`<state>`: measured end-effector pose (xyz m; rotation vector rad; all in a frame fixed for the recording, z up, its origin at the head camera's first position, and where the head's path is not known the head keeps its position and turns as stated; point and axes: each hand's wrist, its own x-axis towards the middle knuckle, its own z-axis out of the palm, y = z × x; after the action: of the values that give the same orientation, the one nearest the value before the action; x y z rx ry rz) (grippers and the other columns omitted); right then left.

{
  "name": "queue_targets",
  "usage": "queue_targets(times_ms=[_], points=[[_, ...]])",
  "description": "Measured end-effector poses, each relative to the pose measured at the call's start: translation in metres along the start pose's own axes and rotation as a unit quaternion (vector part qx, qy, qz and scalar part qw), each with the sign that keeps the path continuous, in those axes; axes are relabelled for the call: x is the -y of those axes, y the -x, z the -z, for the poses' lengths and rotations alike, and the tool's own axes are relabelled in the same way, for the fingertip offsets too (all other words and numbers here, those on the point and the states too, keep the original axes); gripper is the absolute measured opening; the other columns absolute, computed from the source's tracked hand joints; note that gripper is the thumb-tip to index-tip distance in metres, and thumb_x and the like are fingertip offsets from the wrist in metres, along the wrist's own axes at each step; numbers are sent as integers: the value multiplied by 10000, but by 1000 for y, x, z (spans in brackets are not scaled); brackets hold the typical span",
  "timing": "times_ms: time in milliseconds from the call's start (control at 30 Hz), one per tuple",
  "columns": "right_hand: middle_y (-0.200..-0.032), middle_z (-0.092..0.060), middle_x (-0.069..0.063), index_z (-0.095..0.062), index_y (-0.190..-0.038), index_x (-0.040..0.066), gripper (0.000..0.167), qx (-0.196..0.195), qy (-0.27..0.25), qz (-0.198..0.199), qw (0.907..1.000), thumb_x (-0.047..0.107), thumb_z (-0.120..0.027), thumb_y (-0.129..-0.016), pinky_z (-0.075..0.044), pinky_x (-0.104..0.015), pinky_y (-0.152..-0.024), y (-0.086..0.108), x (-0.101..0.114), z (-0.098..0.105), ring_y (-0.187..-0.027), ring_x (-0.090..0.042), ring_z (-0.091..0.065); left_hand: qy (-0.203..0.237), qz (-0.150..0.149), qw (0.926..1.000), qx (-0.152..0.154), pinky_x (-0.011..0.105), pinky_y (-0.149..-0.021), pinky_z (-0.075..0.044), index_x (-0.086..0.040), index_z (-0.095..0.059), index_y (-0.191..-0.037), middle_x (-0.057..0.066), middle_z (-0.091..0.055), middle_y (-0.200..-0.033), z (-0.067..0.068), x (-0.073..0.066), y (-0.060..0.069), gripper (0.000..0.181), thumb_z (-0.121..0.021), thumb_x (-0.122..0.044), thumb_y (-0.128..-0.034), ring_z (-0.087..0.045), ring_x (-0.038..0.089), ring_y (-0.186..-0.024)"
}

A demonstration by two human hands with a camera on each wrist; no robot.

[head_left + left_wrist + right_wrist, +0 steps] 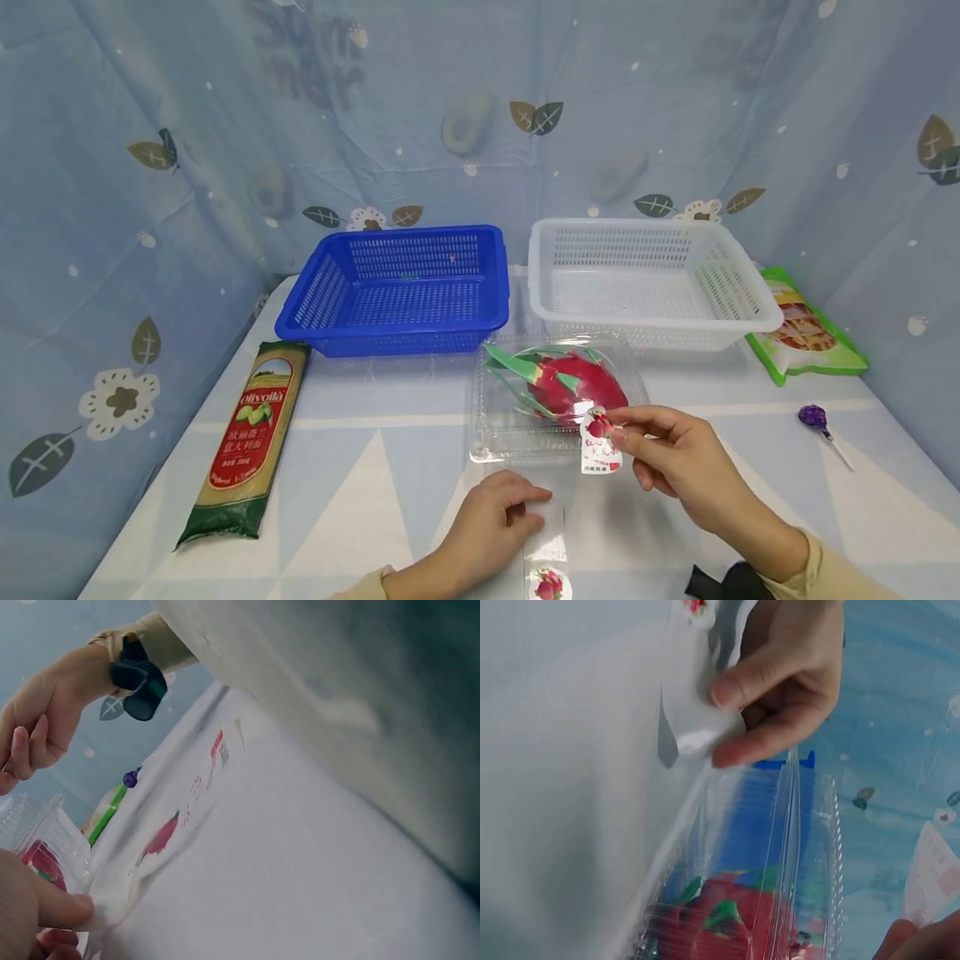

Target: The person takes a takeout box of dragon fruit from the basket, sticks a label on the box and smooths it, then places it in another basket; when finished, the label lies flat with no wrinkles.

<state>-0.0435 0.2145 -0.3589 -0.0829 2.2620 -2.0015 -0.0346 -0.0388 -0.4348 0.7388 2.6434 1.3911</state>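
My right hand (686, 462) pinches a white label (600, 454) with a red fruit picture between thumb and fingers. The label is in front of a clear plastic box (491, 433) that holds a red dragon fruit (581, 379) with green leaves. My left hand (487, 529) lies low at the near side, its thumb and finger pinching the end of a label strip (546, 546). In the right wrist view the left hand (787, 682) grips that strip (690, 697), and the other label (934, 877) is at the right edge.
Behind the box stand a blue basket (397, 342) and a white basket (652, 325). A spaghetti pack (247, 442) lies at the left. At the right are a green snack bag (810, 333) and a purple lollipop (813, 418). Patterned curtains surround the table.
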Motion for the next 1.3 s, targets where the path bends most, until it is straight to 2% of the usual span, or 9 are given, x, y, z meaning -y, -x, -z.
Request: queue_targets(times_ms=[100, 233, 433, 633, 800, 933, 1033, 1167, 1300], points=[[-801, -633, 37, -674, -1161, 84, 260, 45, -54, -196, 9998, 151, -701, -911, -232, -276, -367, -6, 1, 5, -476, -75, -488, -848, -400, 9956, 4, 137, -741, -452, -187, -764, -1066, -83, -615, -971, 0, -1, 2, 259, -764, -121, -816, -493, -5, -868], [-826, -616, 35, -681, -1145, 124, 242, 77, -85, -396, 9991, 148, -707, -906, -259, -229, -379, -12, 2, 10, -473, -79, -494, -1731, -834, 9814, -2, 170, -798, -458, -204, -754, -1092, -70, -583, -1040, 0, -1, 4, 274, -772, -175, -820, -494, 52, -942], [-833, -618, 42, -687, -1148, 117, 248, 84, -63, -413, 9991, 147, -712, -903, -250, -241, -381, -18, 2, 15, -468, -70, -488, -2195, -951, 9709, 123, 185, -821, -462, -205, -744, -1131, -54, -574, -1097, 1, -2, 4, 294, -766, -222, -838, -492, 63, -947], [-818, -625, 57, -697, -1148, 111, 257, 82, -31, -444, 9990, 164, -721, -898, -211, -271, -383, -25, 4, 20, -466, -67, -476, -2137, -1021, 9715, 93, 150, -790, -432, -222, -734, -1159, -72, -560, -1061, 2, -5, 5, 317, -764, -239, -844, -463, 38, -905], [-825, -626, 66, -696, -1150, 111, 257, 66, 64, -436, 9990, 171, -719, -901, -204, -276, -372, -30, 6, 26, -452, -62, -473, -1891, -1526, 9700, -35, 100, -793, -419, -217, -729, -1166, -71, -559, -1025, 3, -9, 6, 304, -750, -262, -866, -493, 37, -907], [-833, -635, 72, -657, -1207, 49, 348, 74, 255, -462, 9986, 203, -721, -902, -224, -272, -360, -36, 11, 28, -446, -60, -469, -1152, -1995, 9729, 177, 15, -748, -392, -185, -707, -1208, -59, -596, -989, 8, -14, 4, 309, -710, -268, -911, -518, -2, -814], [-838, -638, 75, -607, -1263, -1, 444, 111, 438, -498, 9977, 239, -717, -906, -243, -259, -364, -41, 14, 31, -452, -61, -462, -574, -2431, 9680, 252, -15, -675, -378, -152, -693, -1224, -41, -629, -946, 15, -21, 1, 307, -695, -228, -926, -500, -27, -706], [-841, -648, 78, -575, -1300, -16, 491, 231, 632, -557, 9962, 267, -701, -919, -260, -258, -370, -49, 16, 37, -449, -58, -435, -308, -2908, 9563, 10, 2, -636, -397, -130, -687, -1222, -23, -639, -904, 27, -31, -5, 300, -691, -185, -927, -499, -23, -664], [-877, -683, 97, -612, -1266, 15, 437, 322, 720, -509, 9956, 267, -699, -920, -262, -255, -374, -59, 17, 44, -435, -54, -410, -230, -2724, 9615, -268, 47, -608, -415, -138, -694, -1209, -13, -638, -884, 44, -38, -18, 293, -696, -183, -920, -478, -18, -665]])
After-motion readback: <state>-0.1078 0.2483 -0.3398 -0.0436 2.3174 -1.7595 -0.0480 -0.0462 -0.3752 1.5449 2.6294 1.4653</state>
